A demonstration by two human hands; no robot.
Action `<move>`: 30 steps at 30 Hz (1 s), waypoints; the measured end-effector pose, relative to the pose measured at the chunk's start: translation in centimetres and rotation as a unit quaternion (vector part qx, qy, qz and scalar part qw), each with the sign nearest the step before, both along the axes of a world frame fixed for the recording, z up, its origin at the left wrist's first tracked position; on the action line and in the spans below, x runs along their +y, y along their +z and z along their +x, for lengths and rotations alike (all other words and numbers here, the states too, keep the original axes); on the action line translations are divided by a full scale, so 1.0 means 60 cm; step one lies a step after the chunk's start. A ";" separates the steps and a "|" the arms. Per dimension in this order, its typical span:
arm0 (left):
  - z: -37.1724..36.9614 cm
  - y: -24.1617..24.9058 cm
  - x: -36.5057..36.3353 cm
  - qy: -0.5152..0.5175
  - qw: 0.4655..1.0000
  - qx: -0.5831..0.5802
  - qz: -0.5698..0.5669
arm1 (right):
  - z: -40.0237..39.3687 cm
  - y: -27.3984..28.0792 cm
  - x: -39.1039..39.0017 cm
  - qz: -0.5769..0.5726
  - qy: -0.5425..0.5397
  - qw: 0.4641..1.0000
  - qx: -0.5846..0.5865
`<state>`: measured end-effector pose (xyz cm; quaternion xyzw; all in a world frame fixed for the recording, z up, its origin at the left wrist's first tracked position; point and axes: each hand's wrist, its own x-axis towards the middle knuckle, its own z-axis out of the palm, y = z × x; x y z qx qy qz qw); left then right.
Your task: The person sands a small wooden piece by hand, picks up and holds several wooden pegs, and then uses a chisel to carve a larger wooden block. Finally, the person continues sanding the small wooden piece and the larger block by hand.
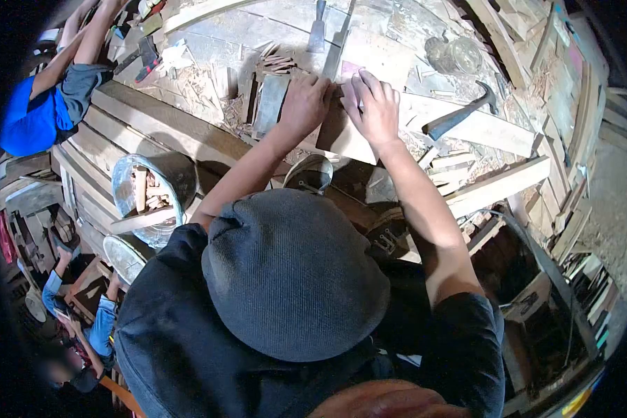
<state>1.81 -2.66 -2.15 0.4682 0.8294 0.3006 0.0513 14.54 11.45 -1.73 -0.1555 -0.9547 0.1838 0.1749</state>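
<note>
My left hand (304, 106) is closed, knuckles up, at the lower end of a narrow dark strip (338, 49) on the worktable. Just to its right, my right hand (376, 110) bends its fingers inward over the edge of a pale board (376, 59). Whatever lies between the fingertips of either hand is hidden or too small to name. Below and between the hands is a shaded brown wooden surface (336, 132). A grey flat block (270, 104) lies left of my left hand. Beyond the hands rests a chisel (317, 31). To the right lies a claw hammer (456, 118).
A clear jar (460, 54) lies at the upper right among shavings. Small wood pieces fill a bucket (122, 174) on the left. Long planks (160, 115) run beside it. A person in blue (31, 115) is at upper left, another person (97, 324) at lower left.
</note>
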 end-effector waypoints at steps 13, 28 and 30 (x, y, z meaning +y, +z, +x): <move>-0.002 -0.015 0.002 -0.009 0.997 0.001 0.071 | -0.002 -0.007 0.002 0.007 -0.009 1.000 -0.012; 0.003 -0.011 0.007 0.013 0.999 -0.038 0.009 | -0.001 -0.008 0.006 0.009 -0.010 1.000 -0.009; -0.008 -0.018 0.018 -0.003 1.000 -0.007 0.016 | -0.001 -0.008 0.009 0.024 -0.004 1.000 -0.010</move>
